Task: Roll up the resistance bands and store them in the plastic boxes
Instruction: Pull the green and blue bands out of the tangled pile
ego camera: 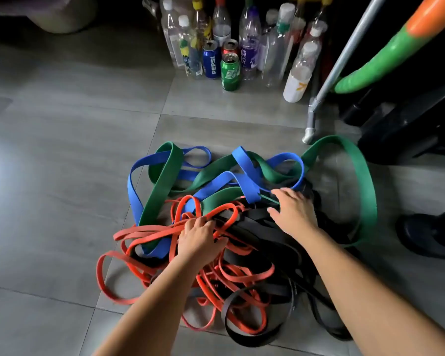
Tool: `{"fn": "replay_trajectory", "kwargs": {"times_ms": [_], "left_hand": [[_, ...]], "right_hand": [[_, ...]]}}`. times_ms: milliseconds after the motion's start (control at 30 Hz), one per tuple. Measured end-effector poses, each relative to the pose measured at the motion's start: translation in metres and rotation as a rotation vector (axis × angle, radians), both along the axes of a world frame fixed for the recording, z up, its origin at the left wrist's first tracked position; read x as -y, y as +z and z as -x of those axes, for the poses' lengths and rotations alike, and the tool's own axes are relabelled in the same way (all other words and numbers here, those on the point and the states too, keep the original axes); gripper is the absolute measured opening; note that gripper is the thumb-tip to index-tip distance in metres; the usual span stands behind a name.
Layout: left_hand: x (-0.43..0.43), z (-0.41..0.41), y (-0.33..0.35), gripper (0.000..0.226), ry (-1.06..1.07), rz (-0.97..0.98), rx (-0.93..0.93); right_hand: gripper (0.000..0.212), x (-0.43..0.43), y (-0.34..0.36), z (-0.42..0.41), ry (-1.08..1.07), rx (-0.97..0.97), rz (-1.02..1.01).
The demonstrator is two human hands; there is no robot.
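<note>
A tangled heap of resistance bands lies on the grey tiled floor: thin red bands [144, 231] at the front left, wide blue bands [135, 191] and green bands [365, 181] behind, black bands [267, 232] at the right. My left hand [199, 237] lies on the middle of the heap, its fingers curled into the red bands. My right hand [292, 211] rests flat on the black bands, fingers spread, next to a blue band's end. No plastic box is in view.
Several plastic bottles [249, 39] and three drink cans [230, 71] stand at the back. A metal pole [344, 57], a green and orange hoop [385, 55] and dark equipment [409, 119] stand at the right. A dark shoe [424, 235] is at the right edge.
</note>
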State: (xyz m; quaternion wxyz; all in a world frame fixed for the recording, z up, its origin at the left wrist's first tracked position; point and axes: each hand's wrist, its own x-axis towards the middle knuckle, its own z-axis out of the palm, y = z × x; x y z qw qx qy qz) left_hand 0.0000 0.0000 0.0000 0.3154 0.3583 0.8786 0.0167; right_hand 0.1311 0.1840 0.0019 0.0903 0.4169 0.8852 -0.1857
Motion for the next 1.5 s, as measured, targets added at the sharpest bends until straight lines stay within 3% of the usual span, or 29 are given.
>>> {"fn": "replay_trajectory", "kwargs": {"times_ms": [167,233,300,433,667,833,900,967,1067,1167,1367,1500], "left_hand": [[-0.004,0.009,-0.01,0.055,-0.124,0.115,-0.05],[-0.003,0.01,-0.01,0.048,-0.139,0.12,-0.069],[-0.001,0.01,-0.007,0.044,-0.156,0.127,-0.07],[0.006,0.004,0.005,0.058,-0.089,0.151,0.041],[-0.005,0.008,0.081,0.079,0.116,-0.1,0.052],[0.004,-0.002,0.166,0.093,0.074,-0.291,0.044],[0.015,-0.008,0.196,0.081,-0.038,-0.303,0.034],[0.028,-0.017,0.216,0.054,-0.117,-0.297,0.075],[0.043,-0.031,0.236,0.017,0.046,-0.369,0.247],[0.05,-0.044,0.256,0.02,0.037,-0.416,0.221],[0.06,-0.051,0.286,0.05,-0.057,-0.39,0.092],[0.06,-0.058,0.305,0.048,-0.128,-0.41,0.0]], "right_hand": [[0.064,0.005,-0.014,0.044,0.001,0.143,0.28],[0.051,0.011,-0.021,0.045,-0.008,0.217,0.219],[0.029,0.015,-0.018,0.043,-0.044,0.168,0.126],[0.027,0.014,0.007,0.035,-0.11,0.037,0.127],[0.027,0.032,0.095,0.032,0.082,-0.037,0.105],[0.025,0.063,0.183,0.018,0.24,-0.07,0.126],[0.022,0.076,0.212,0.007,0.272,-0.052,0.115],[0.022,0.088,0.233,-0.007,0.275,-0.04,0.065],[0.026,0.102,0.256,-0.023,0.262,-0.059,-0.018],[0.025,0.108,0.271,-0.037,0.198,-0.162,0.017],[0.028,0.108,0.297,-0.053,0.094,-0.342,0.121],[0.02,0.11,0.311,-0.066,0.066,-0.418,0.153]]}}
